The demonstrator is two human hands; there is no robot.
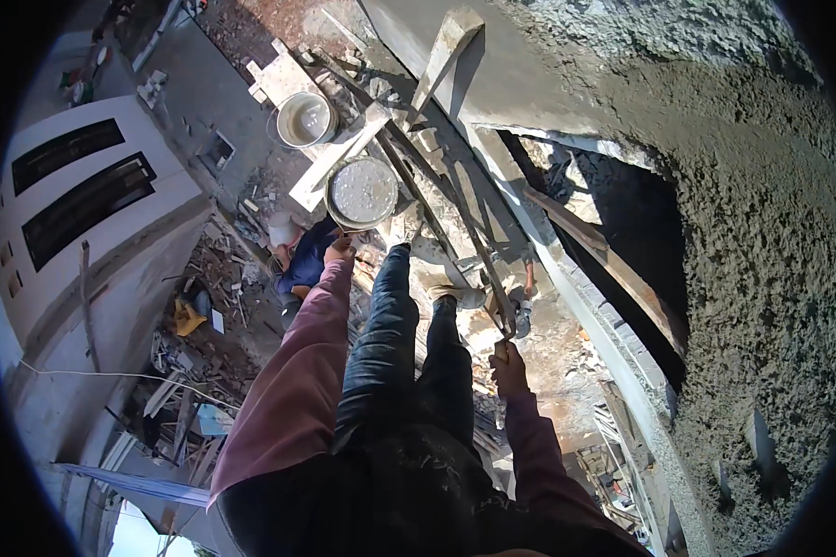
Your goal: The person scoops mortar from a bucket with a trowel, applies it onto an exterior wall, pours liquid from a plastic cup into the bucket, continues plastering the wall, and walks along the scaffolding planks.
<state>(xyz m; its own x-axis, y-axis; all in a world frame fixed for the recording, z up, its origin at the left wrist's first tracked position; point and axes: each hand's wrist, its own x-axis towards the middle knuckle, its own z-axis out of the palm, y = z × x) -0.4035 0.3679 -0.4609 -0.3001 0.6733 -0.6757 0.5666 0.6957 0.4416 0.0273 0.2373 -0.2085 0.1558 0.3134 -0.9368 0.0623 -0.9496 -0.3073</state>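
A round bucket [362, 193] filled with wet grey mortar stands on boards ahead of me. My left hand [341, 249] is closed at its near rim, where the thin wire handle seems to be. My right hand [508, 369] is lower and to the right, its fingers wrapped round something whose kind I cannot make out. A dark, narrow shape [505, 316] lies just beyond that fist, against the timbers. Farther off, a second bucket [306, 121] with a grey, wet-looking content sits to the left of the first one.
My feet [444, 293] are on narrow scaffold boards high above rubble. A person in dark blue [306, 265] is below left. Rough wet plaster [762, 278] covers the wall at right, around a dark opening [636, 251] with a slanting timber [613, 260]. A wooden prop [446, 56] leans ahead.
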